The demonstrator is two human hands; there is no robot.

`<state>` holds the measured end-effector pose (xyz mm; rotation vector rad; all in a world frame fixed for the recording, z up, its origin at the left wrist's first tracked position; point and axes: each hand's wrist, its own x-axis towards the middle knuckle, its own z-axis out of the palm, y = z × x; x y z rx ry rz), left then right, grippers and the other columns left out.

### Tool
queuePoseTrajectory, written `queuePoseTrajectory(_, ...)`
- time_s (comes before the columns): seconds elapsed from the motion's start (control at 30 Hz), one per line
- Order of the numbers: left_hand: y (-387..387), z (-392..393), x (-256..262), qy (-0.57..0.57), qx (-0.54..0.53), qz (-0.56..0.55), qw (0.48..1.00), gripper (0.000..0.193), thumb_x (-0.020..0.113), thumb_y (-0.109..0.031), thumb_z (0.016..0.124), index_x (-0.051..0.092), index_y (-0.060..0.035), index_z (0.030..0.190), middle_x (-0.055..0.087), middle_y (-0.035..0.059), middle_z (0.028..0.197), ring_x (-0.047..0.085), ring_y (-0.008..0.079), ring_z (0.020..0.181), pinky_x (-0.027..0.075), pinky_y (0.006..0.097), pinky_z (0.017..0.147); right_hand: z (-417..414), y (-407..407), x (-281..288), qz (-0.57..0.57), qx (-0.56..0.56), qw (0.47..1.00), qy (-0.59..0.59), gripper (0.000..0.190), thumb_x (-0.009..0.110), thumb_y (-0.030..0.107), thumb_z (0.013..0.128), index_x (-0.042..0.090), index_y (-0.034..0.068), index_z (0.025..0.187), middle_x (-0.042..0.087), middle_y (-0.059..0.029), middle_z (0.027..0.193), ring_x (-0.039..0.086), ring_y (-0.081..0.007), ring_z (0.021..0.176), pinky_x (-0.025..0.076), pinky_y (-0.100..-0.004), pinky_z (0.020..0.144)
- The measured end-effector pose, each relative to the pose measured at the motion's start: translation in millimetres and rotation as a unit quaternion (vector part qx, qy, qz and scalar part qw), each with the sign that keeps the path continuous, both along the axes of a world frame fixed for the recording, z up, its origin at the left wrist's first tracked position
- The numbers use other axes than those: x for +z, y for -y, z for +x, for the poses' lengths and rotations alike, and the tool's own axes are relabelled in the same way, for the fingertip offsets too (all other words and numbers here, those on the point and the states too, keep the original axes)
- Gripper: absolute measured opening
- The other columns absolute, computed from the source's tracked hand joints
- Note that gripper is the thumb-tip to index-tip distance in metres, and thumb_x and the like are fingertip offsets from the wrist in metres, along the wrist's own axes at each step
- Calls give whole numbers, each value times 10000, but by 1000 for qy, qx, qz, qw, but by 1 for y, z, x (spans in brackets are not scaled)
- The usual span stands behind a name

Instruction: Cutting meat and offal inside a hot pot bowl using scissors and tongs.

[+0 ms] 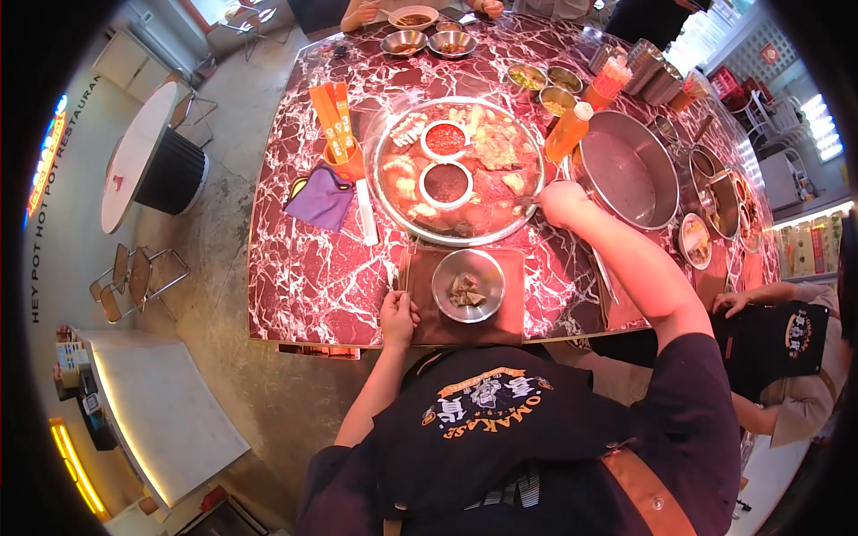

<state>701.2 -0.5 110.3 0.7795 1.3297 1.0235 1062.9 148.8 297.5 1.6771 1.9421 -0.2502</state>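
Note:
Before me on the marbled table, a large round metal hotpot (493, 231) holds meat and other food in broth around two small white bowls of red (445, 139) and dark sauce (446, 185). My right hand (563, 203) is closed on the handle of a utensil, probably a ladle, whose dark end (525, 201) dips in at the pot's right side. A metal bowl (495, 271) with some pieces of food stands on a brown placemat (513, 321) nearer my body. At the placemat's left edge rests my left hand (400, 316), fingers curled; whether it holds a thin thing is unclear.
An orange sauce bottle (567, 134) and a big metal pot (672, 194) stand to the right. At the left are an orange cup (348, 167), a purple cloth (320, 199) and a white strip (366, 211). Diners' bowls (404, 44) lie across; a co-worker's hand (732, 303) is at right.

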Motion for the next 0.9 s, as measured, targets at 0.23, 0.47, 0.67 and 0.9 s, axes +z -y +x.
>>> queuePoseTrajectory(0.23, -25, 10, 48, -221, -46, 166, 960, 221, 556, -157, 965, 657, 22, 1047, 684, 70, 814, 643, 161, 712, 504, 291, 658, 64, 43, 14, 32, -103, 954, -281, 361, 666, 85, 814, 677, 61, 1174, 710, -129, 1048, 674, -259, 993, 521, -369, 861)
queuePoseTrajectory(0.47, -98, 65, 88, -299, -193, 127, 926, 246, 594, -188, 914, 697, -29, 1072, 716, 157, 908, 686, 233, 848, 520, 350, 778, 66, 63, -67, -130, -392, 710, -570, 366, 558, -3, 927, 628, 88, 1274, 701, -47, 910, 558, -65, 630, 454, -221, 558)
queuePoseTrajectory(0.67, -127, 102, 91, -470, -231, 208, 826, 256, 529, -229, 907, 706, -79, 1016, 694, 217, 902, 664, 414, 850, 517, 506, 784, 66, 79, -109, 5, -269, 811, -520, 443, 683, 58, 824, 634, 95, 1263, 716, -98, 992, 662, -173, 878, 522, -313, 800)
queuePoseTrajectory(0.9, -121, 121, 74, -424, -185, 238, 854, 240, 569, -215, 901, 707, -62, 1025, 700, 194, 884, 671, 393, 870, 520, 456, 803, 32, 106, -36, 58, -246, 885, -391, 523, 713, 208, 790, 594, 119, 1292, 649, -170, 1203, 617, -314, 1118, 477, -394, 971)
